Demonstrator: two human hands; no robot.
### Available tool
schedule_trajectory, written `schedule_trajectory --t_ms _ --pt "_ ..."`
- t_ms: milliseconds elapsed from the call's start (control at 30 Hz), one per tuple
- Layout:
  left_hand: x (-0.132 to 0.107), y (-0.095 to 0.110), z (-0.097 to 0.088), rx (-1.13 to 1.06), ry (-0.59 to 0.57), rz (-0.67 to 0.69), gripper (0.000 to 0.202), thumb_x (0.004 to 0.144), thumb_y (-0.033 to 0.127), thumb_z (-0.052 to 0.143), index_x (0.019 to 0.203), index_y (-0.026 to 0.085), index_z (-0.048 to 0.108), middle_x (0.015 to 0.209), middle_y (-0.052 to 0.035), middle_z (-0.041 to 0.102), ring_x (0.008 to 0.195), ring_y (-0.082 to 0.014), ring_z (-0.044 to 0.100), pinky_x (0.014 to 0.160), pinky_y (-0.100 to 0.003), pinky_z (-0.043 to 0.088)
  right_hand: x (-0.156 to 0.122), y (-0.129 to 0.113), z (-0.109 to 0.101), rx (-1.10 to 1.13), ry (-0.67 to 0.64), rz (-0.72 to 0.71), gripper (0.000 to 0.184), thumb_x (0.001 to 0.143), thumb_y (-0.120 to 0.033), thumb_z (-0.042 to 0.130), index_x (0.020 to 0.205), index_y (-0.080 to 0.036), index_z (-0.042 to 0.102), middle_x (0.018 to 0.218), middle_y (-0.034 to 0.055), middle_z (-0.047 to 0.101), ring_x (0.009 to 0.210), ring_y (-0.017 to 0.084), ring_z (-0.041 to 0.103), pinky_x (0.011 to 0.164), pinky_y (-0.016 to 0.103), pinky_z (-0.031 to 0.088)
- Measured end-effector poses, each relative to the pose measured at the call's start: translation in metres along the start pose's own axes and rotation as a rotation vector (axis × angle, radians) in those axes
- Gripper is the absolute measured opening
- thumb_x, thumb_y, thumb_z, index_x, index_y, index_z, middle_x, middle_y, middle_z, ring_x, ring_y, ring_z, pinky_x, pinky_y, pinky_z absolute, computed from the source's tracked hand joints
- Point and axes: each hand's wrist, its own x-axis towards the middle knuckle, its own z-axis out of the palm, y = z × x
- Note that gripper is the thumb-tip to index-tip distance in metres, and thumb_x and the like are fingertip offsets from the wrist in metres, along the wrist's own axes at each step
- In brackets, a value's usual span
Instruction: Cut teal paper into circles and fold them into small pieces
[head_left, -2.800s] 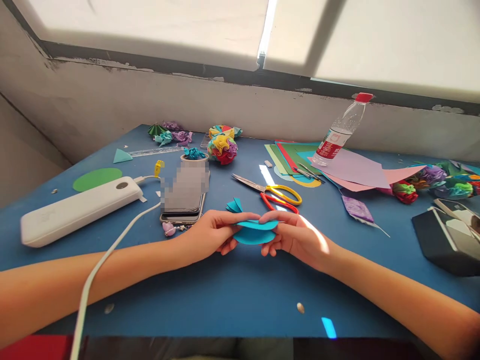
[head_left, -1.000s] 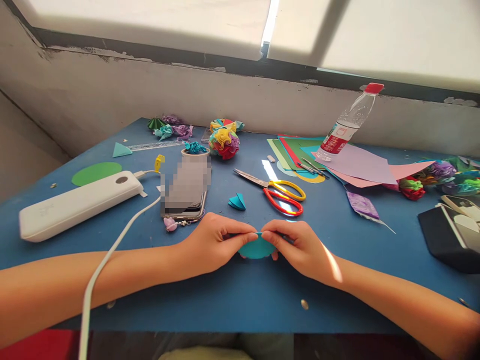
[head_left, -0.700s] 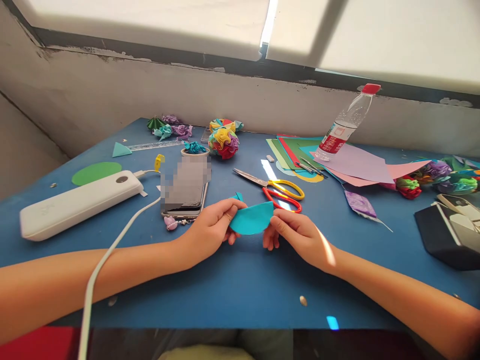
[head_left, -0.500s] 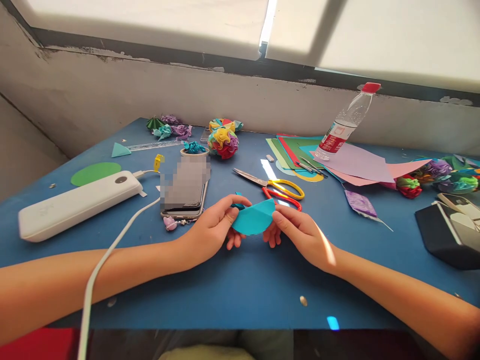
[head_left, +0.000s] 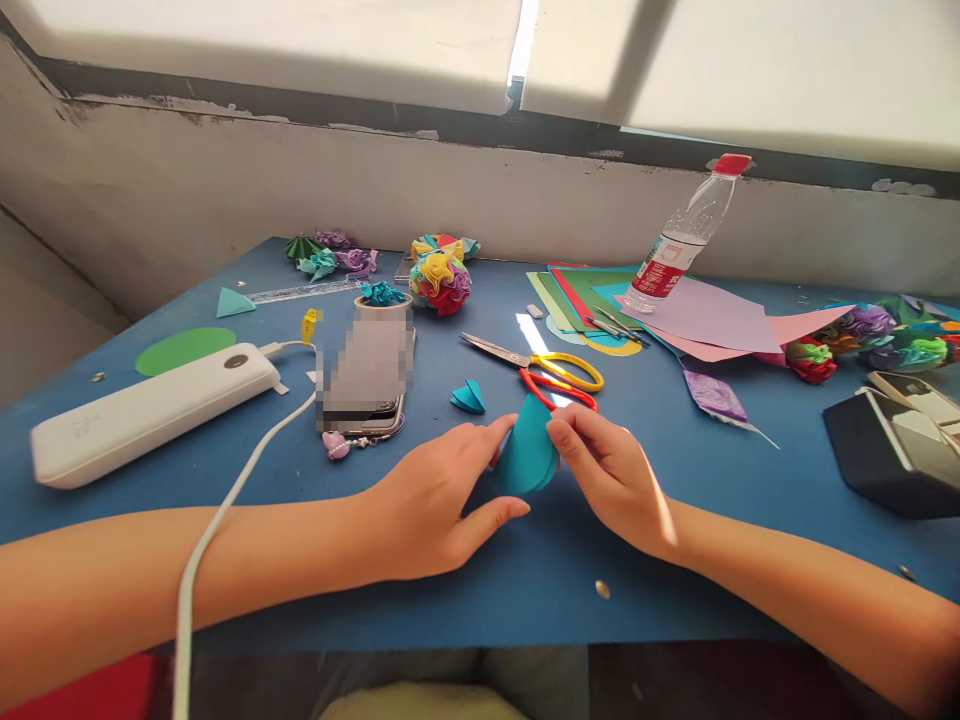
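Note:
A folded teal paper piece (head_left: 526,447) stands nearly on edge just above the blue table (head_left: 465,590). My right hand (head_left: 600,470) pinches its upper right edge between thumb and fingers. My left hand (head_left: 442,500) is beside it on the left, fingers spread, with a fingertip against the paper's left side and the thumb stretched out below. A smaller folded teal piece (head_left: 469,397) lies on the table just behind my hands.
Red and yellow scissors (head_left: 551,376) lie behind the paper. A phone (head_left: 364,375), a white power bank (head_left: 142,410) and its cable (head_left: 225,510) are at left. Coloured sheets (head_left: 697,325), a water bottle (head_left: 679,245), paper flowers (head_left: 439,280) and a black box (head_left: 892,450) sit further back and right.
The teal half-circle was held flat by both hands. It has since been folded narrower and turned upright, my left hand has let go and spread its fingers, and my right hand keeps the pinch.

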Motion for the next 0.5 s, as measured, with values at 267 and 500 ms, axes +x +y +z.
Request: schedule_trajectory --t_ms 267,500 --pt "0.0057 0.0061 -0.0073 -0.094 -0.088 0.149 0.045 0.080 0.051 0.056 0.105 0.014 0.053 0.093 -0.0112 0.060 0.085 -0.0249 0.052 0.081 -0.039 0.043 -0.0015 -0.0032 0.0026 0.024 -0.023 -0.375 0.026 0.095 -0.031 0.039 0.076 -0.019 0.051 0.085 0.0066 0.055 0.078 0.016 0.053 0.071 0.030 0.046" --pt "0.0092 -0.0024 -0.0069 -0.590 -0.070 -0.308 0.034 0.092 0.040 0.038 0.076 0.016 0.056 0.072 -0.0009 0.057 0.068 -0.0144 0.048 0.066 -0.026 0.042 0.0033 0.0028 0.0012 -0.034 0.051 -0.303 0.026 0.095 -0.027 0.038 0.073 -0.018 0.048 0.076 0.0038 0.052 0.068 0.013 0.048 0.063 0.026 0.042"
